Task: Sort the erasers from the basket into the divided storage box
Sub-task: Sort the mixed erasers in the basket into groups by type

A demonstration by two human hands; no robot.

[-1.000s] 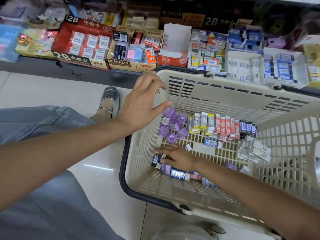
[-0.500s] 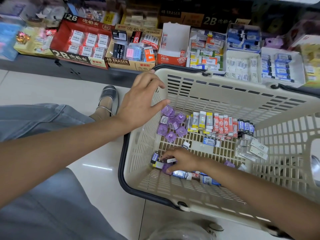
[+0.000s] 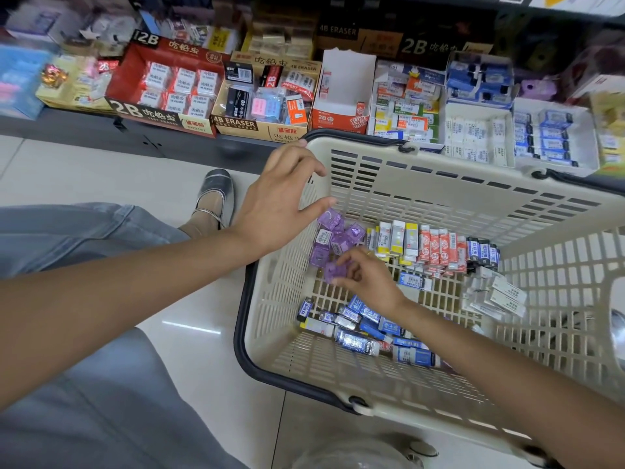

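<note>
Grouping step: right hand (image 3: 370, 277) pinches a purple eraser (image 3: 333, 273) in the basket (image 3: 439, 194); left hand (image 3: 282, 201) hovers with fingers loose. Next, probably place it with the purple pile (image 3: 333, 235).

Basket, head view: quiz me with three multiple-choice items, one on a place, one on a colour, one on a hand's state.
1. Where in the basket do the purple erasers lie?
A. far left corner
B. near right corner
C. outside, on the floor

2. What colour are the wrappers of the erasers standing between the yellow-white ones and the dark blue ones along the far wall?
A. green
B. red and white
C. black

3. What is the right hand doing?
A. resting flat on the rim
B. pinching a purple eraser
C. hanging outside the basket

Answers:
1 A, the purple cluster sits by the far left walls, just below the left hand.
2 B, that row shows red and white printed sleeves.
3 B, its fingers curl around a purple piece beside the cluster.
</note>
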